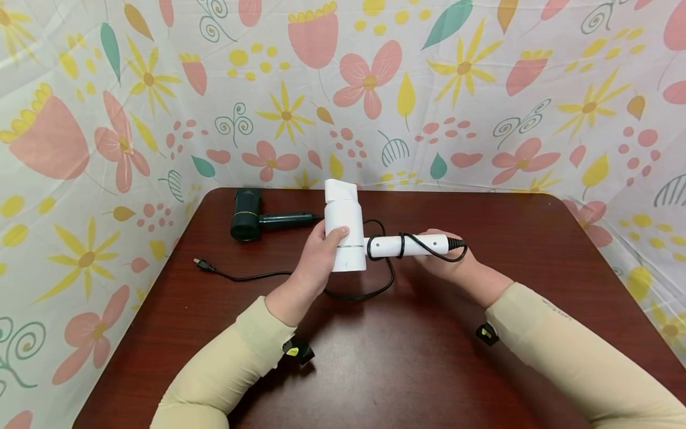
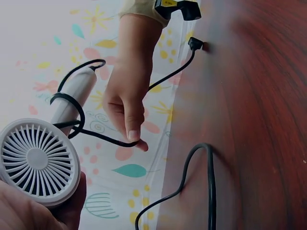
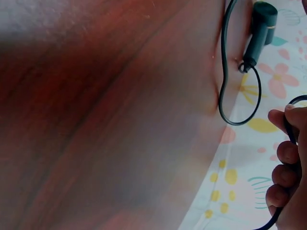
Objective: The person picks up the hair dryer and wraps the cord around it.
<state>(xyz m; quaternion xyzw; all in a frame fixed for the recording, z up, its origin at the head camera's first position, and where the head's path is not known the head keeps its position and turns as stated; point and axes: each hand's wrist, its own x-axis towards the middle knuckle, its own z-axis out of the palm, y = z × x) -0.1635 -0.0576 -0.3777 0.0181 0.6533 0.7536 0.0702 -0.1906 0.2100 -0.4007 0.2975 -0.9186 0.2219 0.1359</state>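
Above the table, my left hand (image 1: pixel 316 256) grips the barrel of a white hair dryer (image 1: pixel 344 229), thumb across its front. The dryer's handle points right, with its black power cord (image 1: pixel 401 245) wound around it in loops. Behind the handle is my right hand (image 1: pixel 452 262), its fingers mostly hidden in the head view. The left wrist view shows the right hand (image 2: pixel 127 91) pinching the cord (image 2: pixel 108 139), with a black plug (image 2: pixel 195 43) on a length beyond it. Curled fingers (image 3: pixel 283 176) hold the cord in the right wrist view.
A dark green hair dryer (image 1: pixel 246 215) lies at the back left of the brown table (image 1: pixel 407 357). Black cord (image 1: pixel 370 296) loops across the tabletop, and a plug (image 1: pixel 202 264) lies at the left. Behind the table hangs a flowered cloth (image 1: pixel 370 83).
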